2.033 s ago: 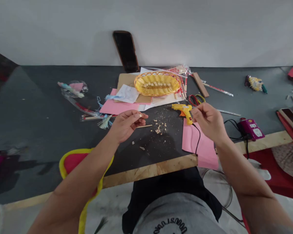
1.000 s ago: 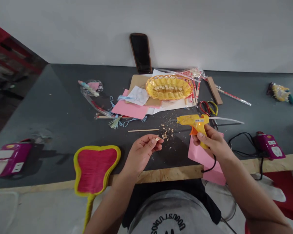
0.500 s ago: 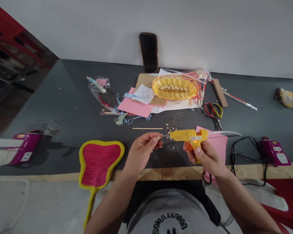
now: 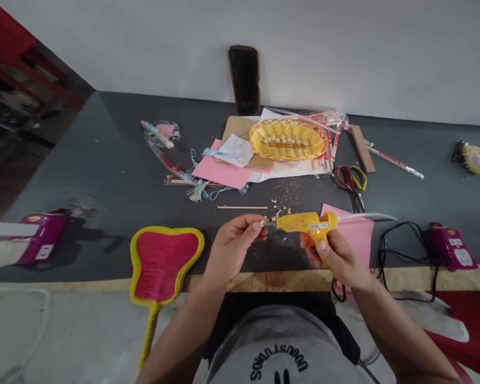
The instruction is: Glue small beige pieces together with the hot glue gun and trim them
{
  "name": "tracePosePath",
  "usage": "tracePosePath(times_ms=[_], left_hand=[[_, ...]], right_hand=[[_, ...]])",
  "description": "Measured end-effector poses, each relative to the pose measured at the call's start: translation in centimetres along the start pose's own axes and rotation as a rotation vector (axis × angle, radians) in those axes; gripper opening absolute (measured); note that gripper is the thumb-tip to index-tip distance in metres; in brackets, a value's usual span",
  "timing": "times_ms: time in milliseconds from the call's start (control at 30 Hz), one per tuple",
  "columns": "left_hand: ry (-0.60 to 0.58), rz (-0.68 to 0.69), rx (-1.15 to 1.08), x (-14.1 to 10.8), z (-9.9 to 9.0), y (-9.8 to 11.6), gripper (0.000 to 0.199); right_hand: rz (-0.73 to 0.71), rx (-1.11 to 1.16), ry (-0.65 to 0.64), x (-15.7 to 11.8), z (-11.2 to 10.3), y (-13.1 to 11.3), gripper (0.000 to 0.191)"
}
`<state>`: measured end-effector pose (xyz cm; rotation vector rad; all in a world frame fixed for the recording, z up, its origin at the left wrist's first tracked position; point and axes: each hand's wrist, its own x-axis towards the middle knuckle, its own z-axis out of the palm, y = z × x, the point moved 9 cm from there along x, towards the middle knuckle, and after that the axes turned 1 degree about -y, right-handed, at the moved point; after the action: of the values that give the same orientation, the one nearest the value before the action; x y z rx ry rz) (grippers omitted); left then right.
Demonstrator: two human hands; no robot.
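My right hand [image 4: 336, 255] is wrapped round the handle of a yellow hot glue gun [image 4: 300, 222], its nozzle pointing left and a clear glue stick [image 4: 370, 216] sticking out of its back. An orange light glows on its side. Between thumb and fingertips, my left hand [image 4: 236, 242] pinches a small pale wooden piece [image 4: 263, 223] right at the nozzle. Its exact shape is too small to tell. Just beyond my hands lie a thin wooden stick [image 4: 242, 207] and scattered small wooden bits [image 4: 275, 209].
A yellow woven basket [image 4: 288, 140] holding small pale pieces sits on papers at the back. Scissors [image 4: 351, 181] lie right of centre. A red, yellow-edged fan [image 4: 166, 261] overhangs the front edge at left. Purple power sockets [image 4: 452, 246] with black cable stand right; a phone [image 4: 245, 80] leans on the wall.
The small piece and the nozzle have come slightly closer together, with the glue gun shifted a little left. Both grips are unchanged. The whole view has shifted slightly.
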<state>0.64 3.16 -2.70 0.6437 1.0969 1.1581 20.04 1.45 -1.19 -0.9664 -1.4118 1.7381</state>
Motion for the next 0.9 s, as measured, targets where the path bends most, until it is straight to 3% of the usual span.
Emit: tracePosePath(times_ms=[900], left_hand=[[0.016,0.067,0.081,-0.21,-0.02,0.35,0.021]], right_hand=[[0.012,-0.02,0.001,0.0,0.12,-0.45,0.031]])
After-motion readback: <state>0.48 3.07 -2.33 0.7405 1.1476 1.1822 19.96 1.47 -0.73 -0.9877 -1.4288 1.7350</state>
